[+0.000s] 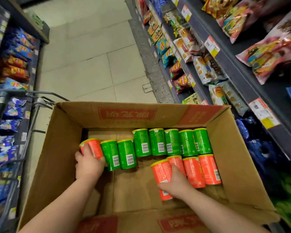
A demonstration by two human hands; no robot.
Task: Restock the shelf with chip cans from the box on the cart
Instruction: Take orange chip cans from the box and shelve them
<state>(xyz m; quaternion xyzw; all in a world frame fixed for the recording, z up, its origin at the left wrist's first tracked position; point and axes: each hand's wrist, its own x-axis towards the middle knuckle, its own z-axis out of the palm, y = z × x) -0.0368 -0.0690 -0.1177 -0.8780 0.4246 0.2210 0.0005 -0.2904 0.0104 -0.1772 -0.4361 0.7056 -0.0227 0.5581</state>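
Where the box (57, 148) lay open, both hands gripped orange cans.
Left hand (89, 165) clamped 9 o'clock can (95, 147); right hand (176, 181) clamped 4 o'clock can (160, 172). Green cans (156, 142) showed barcodes; Lay's bags (183, 80) at 1 o'clock.

Box (60, 148) sits on cart (5, 98), between left shelf (29, 68) and right shelf (238, 76). In it, can row (158, 143) lies across the far half, with near cans (202, 170) just before its right end. At the row's left, end can (95, 147) is gripped by left hand (89, 165); leftmost near can (161, 174) is gripped by right hand (176, 181).
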